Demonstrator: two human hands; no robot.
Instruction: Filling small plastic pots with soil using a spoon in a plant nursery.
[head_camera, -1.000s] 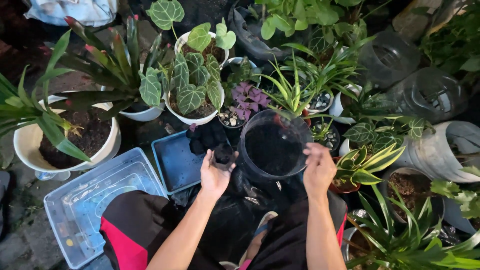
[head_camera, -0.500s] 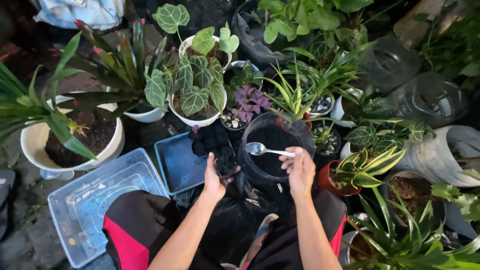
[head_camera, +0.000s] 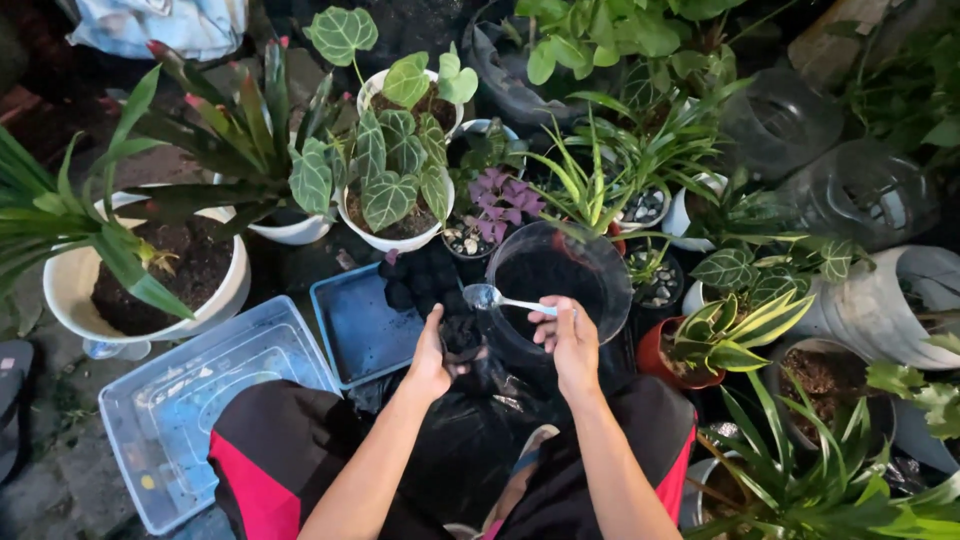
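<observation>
Spoon (head_camera: 500, 299), gripped by right hand (head_camera: 567, 340), has shifted left toward black lump (head_camera: 461, 333) clasped in left hand (head_camera: 432, 358), frame centre.

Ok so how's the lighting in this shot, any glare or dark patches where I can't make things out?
Head view: lit from above, leaves and hands bright and sharp; glare on the spoon in the right hand and on the clear round container; the dark lump in the left hand and the black bag below lose detail in shadow; upper corners fall dark.
</observation>
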